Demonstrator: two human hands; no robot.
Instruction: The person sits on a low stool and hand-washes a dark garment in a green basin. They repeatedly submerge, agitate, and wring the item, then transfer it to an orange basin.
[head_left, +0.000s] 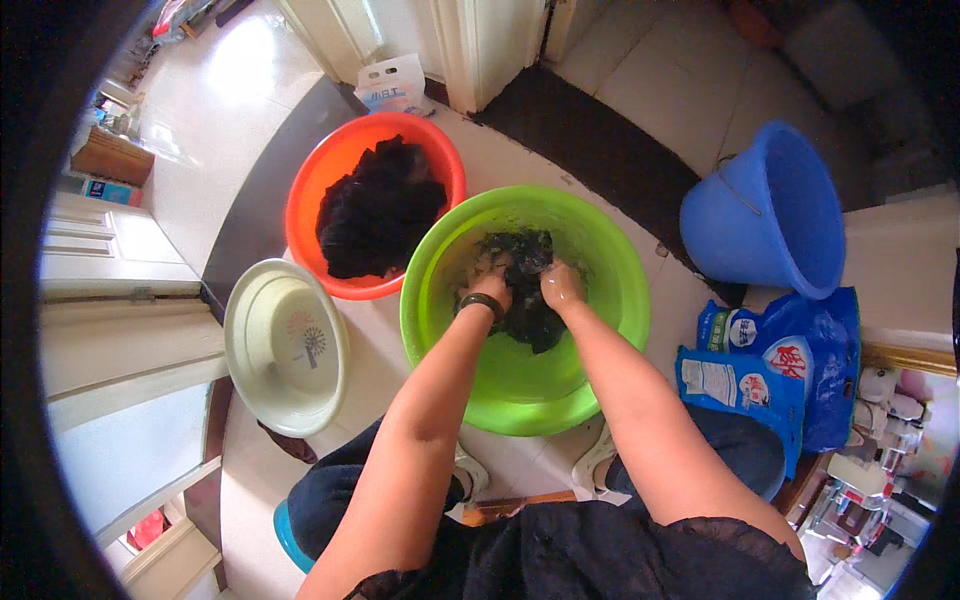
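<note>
A wet black cloth (531, 300) lies bunched in water inside a lime-green plastic basin (525, 420) on the floor before me. My left hand (491, 285), with a dark bangle at its wrist, grips the cloth from the left side, its fingertips partly hidden under water and fabric. On the opposite side my right hand (561, 285) is closed on the same cloth, wet and partly sunk. Some of the fabric stands up between both hands, and a loose end trails toward me.
An orange basin (300, 217) with dark clothes (382, 206) touches the green one's upper left. A pale basin (285, 349) leans at the left. At right stand a blue bucket (720, 217) and blue detergent bags (750, 397). A white bag (391, 84) rests by the doorway.
</note>
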